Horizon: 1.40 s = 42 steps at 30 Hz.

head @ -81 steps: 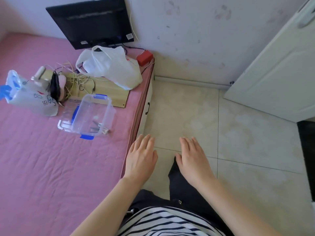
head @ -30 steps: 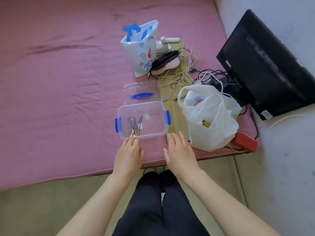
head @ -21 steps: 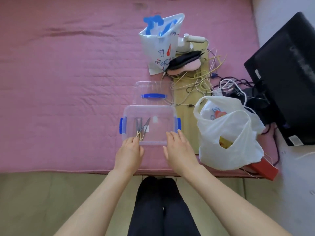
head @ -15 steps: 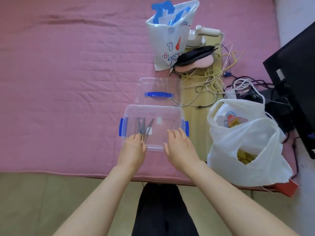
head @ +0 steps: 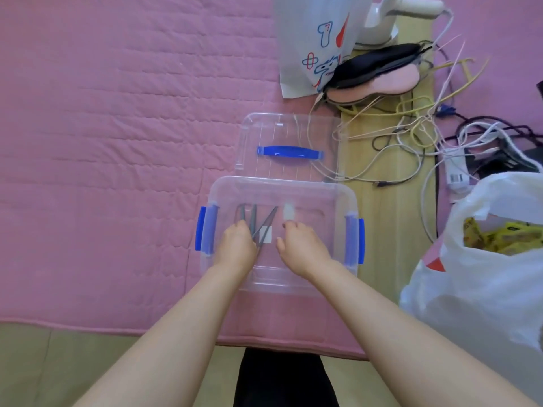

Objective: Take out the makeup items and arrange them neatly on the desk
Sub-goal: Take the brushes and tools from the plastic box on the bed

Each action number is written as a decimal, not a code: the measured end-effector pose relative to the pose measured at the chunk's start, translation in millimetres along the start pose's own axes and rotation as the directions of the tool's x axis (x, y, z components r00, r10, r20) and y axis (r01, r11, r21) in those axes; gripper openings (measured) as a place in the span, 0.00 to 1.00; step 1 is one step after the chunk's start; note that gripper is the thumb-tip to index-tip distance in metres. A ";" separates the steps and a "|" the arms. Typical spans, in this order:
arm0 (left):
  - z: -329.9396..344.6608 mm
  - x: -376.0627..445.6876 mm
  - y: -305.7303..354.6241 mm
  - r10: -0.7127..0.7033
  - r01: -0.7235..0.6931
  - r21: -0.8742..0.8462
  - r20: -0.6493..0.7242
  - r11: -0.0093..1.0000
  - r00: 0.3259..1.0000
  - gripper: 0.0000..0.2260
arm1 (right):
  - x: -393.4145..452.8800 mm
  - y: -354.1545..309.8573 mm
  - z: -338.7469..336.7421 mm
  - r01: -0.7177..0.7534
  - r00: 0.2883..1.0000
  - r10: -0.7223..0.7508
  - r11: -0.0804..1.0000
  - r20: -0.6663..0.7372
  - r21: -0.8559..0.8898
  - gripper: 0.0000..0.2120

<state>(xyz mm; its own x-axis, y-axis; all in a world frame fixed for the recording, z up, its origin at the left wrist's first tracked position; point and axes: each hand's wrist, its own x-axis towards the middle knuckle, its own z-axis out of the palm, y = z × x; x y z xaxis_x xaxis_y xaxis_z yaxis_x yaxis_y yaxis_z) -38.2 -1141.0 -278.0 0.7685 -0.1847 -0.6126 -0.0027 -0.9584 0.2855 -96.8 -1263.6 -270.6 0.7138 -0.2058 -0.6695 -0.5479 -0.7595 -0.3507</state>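
- The clear storage box (head: pixel 280 277) stands on the pink quilted cover (head: pixel 117 142), close to the cover's near edge and towards its right side; it is open, and its lid (head: pixel 289 133), with a blue handle, lies flat just behind it.
- The left hand (head: pixel 235 248) is lowered into the left half of the box, fingers curled down onto the near ends of the slim grey makeup tools (head: pixel 255 218). Whether they are already pinched or only touched cannot be told, since the fingertips are hidden under the knuckles.
- The tools lie on the box floor, fanned out and crossing one another. It is judged best that they be gathered into one bundle before lifting, or taken one at a time, so that none is dragged or dropped against the wall.
- A small white item (head: pixel 288 211) lies on the floor near the middle of the box, just beyond the right hand (head: pixel 299 246). That hand is also inside, fingers bent downward and apparently holding nothing.
- The white item looks light and small, so a fingertip pinch is advised.
- To the right, the wooden board (head: pixel 379 230) is strewn with cables (head: pixel 411 124), and a white plastic bag (head: pixel 470 289) crowds the cover's near right corner. The open cover left of the box is judged the better place for a neat row.
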 end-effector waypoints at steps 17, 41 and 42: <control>41.1 53.8 -16.5 -0.204 0.208 -0.074 0.054 0.975 0.977 0.08 | 81.7 -22.6 45.2 -0.296 0.954 0.297 0.925 0.032 0.238 0.18; 37.9 63.7 -14.6 -0.260 0.293 -0.162 0.198 0.942 0.945 0.14 | 72.4 7.0 41.8 -0.501 0.829 0.474 0.394 0.296 0.771 0.10; 38.6 64.1 -15.0 -0.260 0.297 -0.182 0.203 0.937 0.944 0.13 | 73.1 5.1 42.4 -0.504 0.827 0.479 0.402 0.293 0.764 0.08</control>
<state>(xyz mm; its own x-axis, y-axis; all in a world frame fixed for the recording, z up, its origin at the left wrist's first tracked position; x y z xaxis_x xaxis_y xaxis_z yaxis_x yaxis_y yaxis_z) -13.6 -1146.9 -349.9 0.5965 0.0309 -0.8020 0.3428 -0.9134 0.2197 -65.9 -1256.4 -349.1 0.2001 -0.3530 -0.9140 -0.9136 0.2698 -0.3042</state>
